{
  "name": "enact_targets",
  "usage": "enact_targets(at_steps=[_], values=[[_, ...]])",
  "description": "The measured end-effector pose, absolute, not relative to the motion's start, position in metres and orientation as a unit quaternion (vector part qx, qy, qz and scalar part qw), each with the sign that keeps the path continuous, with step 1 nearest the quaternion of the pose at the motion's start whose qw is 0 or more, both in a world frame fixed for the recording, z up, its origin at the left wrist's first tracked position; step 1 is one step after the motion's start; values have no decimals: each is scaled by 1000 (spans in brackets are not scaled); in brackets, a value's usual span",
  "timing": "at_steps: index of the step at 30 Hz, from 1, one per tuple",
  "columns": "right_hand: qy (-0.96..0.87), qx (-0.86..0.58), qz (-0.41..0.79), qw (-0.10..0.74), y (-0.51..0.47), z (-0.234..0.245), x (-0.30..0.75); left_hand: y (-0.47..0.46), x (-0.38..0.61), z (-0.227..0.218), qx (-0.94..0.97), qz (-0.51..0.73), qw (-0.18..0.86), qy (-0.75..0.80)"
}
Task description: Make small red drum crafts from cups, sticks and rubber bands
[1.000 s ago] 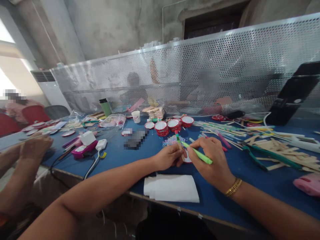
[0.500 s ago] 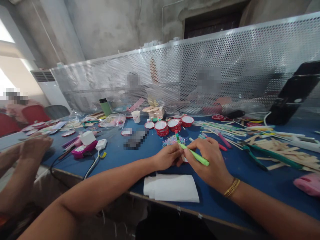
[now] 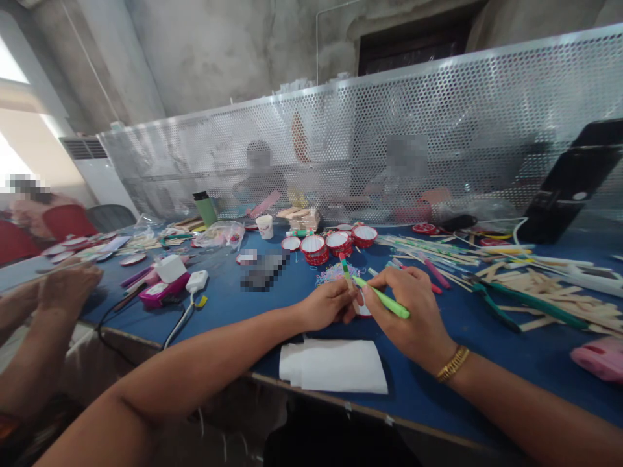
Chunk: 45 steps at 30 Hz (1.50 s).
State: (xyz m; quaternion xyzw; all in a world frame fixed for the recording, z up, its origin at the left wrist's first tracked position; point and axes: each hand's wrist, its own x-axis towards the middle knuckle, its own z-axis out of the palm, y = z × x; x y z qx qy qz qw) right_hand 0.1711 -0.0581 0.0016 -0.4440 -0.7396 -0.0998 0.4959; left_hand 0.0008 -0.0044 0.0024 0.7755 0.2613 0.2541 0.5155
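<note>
The left arm point(image 3: 204, 357) bends at the elbow and slants over the near edge of the blue desk point(image 3: 238, 311). Its hand, the left hand point(image 3: 327, 306), is curled up and pinches a flat wooden stick point(image 3: 347, 277) between thumb and fingers. The stick stands tilted up, and its top has red and green bands.

The right arm point(image 3: 525, 395) comes in from the right side, with a gold bracelet point(image 3: 453, 364) on the wrist. The right hand point(image 3: 409, 311) is bent in to the left and grips a green pen point(image 3: 392, 303) the way you hold a pen to write. The pen's tip is right by the stick, but I can't tell if they touch.

Both hands are close together, a bit in from the middle of the near edge. A white folded sheet point(image 3: 335, 366) lies below them, at that edge. Little colored loops point(image 3: 328, 275) lie just past the left hand, and small red drums point(image 3: 314, 250) sit behind those, nearer the far edge.
</note>
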Motion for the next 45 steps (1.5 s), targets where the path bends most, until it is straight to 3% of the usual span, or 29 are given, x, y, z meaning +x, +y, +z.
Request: enact_targets(at_steps=[20,26,45], values=[[-753,-432,-85,489,-60,3,169,-5,0,3,771,252,521,264],[-727,-441,-121,513,-55,2,174,-4,0,4,771,246,522,270],[-687,-460,-53,560,-47,8,181,4,-5,4,737,214,587,258]])
